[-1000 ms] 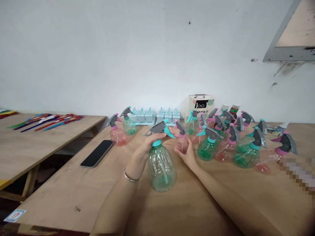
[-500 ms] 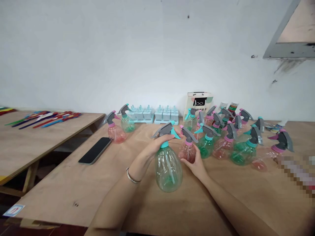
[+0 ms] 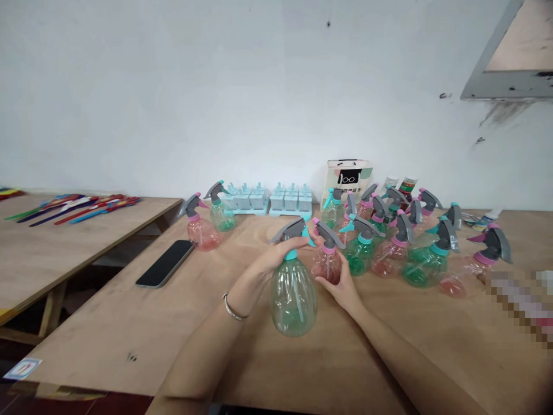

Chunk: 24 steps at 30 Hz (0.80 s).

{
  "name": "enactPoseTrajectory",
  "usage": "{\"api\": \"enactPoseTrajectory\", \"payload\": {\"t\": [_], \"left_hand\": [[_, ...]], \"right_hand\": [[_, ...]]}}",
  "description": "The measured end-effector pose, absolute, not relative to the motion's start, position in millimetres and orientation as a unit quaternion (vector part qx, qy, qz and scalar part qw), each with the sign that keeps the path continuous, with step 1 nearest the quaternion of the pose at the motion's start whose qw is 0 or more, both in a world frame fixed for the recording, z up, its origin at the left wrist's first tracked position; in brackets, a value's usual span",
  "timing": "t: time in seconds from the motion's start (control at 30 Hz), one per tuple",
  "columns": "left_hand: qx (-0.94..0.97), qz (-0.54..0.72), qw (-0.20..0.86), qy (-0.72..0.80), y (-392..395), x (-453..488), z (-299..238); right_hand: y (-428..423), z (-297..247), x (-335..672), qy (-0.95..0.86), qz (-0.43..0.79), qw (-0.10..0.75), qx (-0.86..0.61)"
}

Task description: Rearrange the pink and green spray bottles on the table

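My left hand is wrapped round the neck of a clear green spray bottle with a grey trigger head and teal collar; the bottle hangs tilted over the wooden table. A silver bracelet sits on that wrist. My right hand cups a small pink spray bottle with a pink collar, right beside the green one.
Several more pink and green spray bottles crowd the table's right side. A pink one and a green one stand at the back left, near pale blue moulds. A black phone lies left. Coloured sticks lie on a second table.
My right hand has pulled the small pink bottle nearer, next to the green one. The green bottle has shifted a little right in my left hand.
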<state>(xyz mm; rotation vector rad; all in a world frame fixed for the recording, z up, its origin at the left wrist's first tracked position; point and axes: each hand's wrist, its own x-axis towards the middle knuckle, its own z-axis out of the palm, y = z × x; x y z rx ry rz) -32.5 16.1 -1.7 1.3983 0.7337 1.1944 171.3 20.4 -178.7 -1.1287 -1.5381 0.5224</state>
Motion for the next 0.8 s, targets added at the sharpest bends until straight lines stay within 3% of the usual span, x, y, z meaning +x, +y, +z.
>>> {"api": "enactPoseTrajectory", "payload": {"t": [0.17, 0.37, 0.6, 0.8], "left_hand": [[0.603, 0.485, 0.494, 0.397, 26, -39, -7], [0.605, 0.498, 0.529, 0.325, 30, -36, -9], [0.629, 0.498, 0.437, 0.406, 28, -39, -6], [0.649, 0.499, 0.454, 0.352, 23, -36, -5]], "right_hand": [[21, -178, 171, -0.647, 0.224, 0.548, -0.480], [20, -178, 171, -0.645, 0.220, 0.545, -0.488], [21, -179, 171, -0.646, 0.223, 0.547, -0.483], [20, -176, 170, -0.648, 0.229, 0.545, -0.480]]}}
